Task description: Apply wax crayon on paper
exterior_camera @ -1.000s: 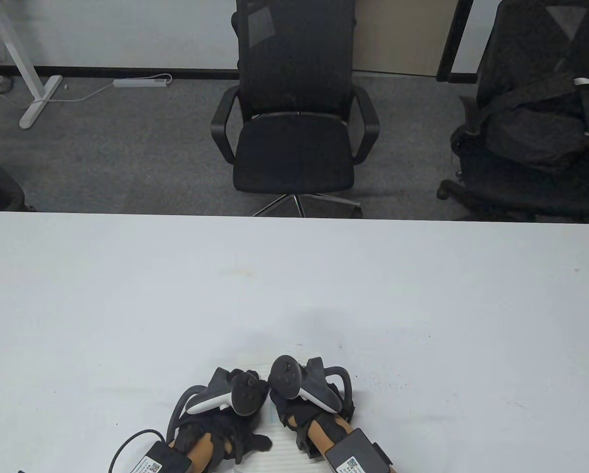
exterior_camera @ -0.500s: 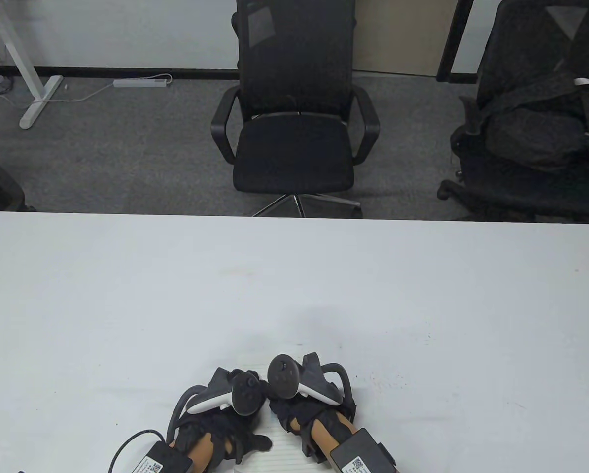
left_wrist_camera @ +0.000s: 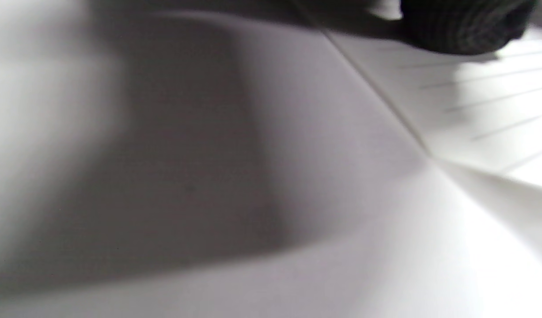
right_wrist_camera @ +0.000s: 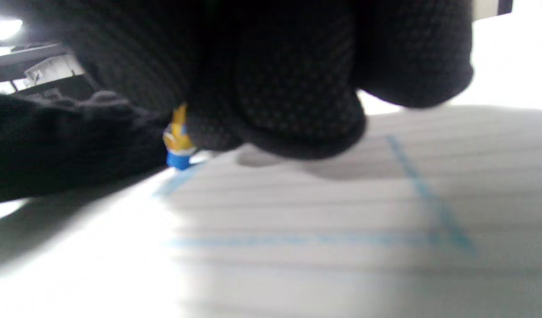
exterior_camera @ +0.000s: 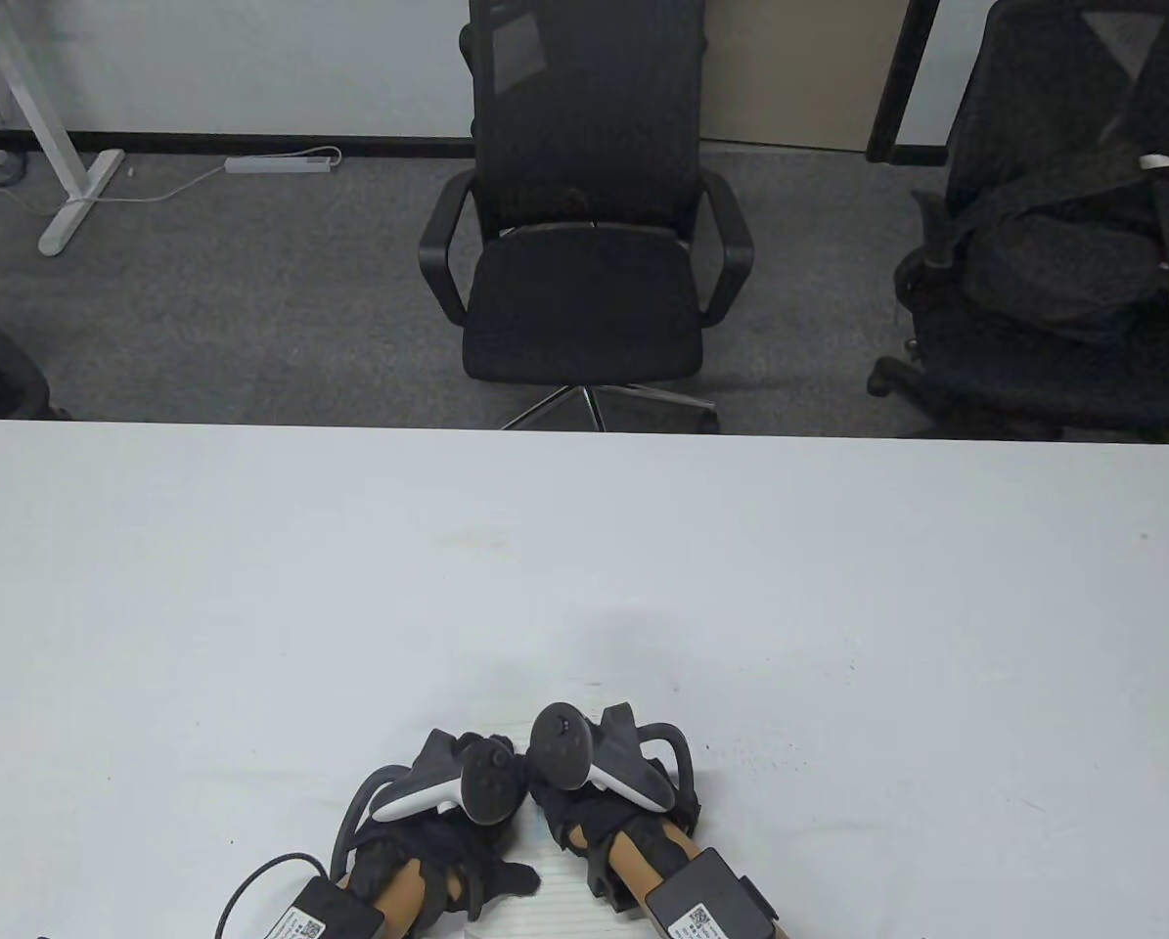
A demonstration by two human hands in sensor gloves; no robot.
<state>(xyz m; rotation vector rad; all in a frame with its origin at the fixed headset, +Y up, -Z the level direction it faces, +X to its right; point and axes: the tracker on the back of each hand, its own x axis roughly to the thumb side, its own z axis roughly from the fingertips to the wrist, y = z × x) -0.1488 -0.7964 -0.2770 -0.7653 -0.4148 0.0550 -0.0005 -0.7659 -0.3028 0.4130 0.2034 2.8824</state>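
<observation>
Right hand [exterior_camera: 608,817]: fingers curled round a crayon [right_wrist_camera: 179,140], blue tip touching the paper [right_wrist_camera: 324,212].
Left hand [exterior_camera: 437,851]: rests on the paper at 6 o'clock of the desk [exterior_camera: 251,587]; finger state unclear.

Both hands wear black knit gloves with dotted palms. The left hand [exterior_camera: 427,861] and right hand [exterior_camera: 608,831] each carry a black-and-white tracker; labelled black boxes sit on the wrists, the left one cabled.

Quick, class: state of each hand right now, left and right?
Left hand: lies on the lined paper; open or closed cannot be told.
Right hand: closed, gripping a blue crayon whose tip meets the paper.
</observation>
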